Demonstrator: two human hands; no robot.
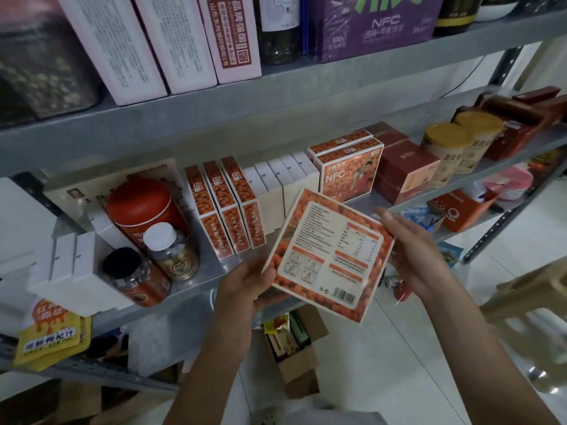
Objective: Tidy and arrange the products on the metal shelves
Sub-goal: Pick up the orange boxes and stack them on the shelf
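I hold a flat orange-and-cream box (328,256) in front of the middle metal shelf (211,268), its back label and barcode facing me. My left hand (245,286) grips its lower left corner, fingers curled under it. My right hand (408,250) holds its right edge with the fingers behind the box. On the shelf behind, three matching orange boxes (225,207) stand on edge, then several white boxes (280,182), then two orange NFC boxes (346,170) stacked facing out.
A red tin (139,207), two jars (171,253) and white boxes (76,274) crowd the shelf's left end. Red boxes (405,170) and yellow-lidded canisters (460,145) stand right. The upper shelf carries pink boxes (171,41) and a purple carton (380,23). An open cardboard box (294,351) sits on the floor.
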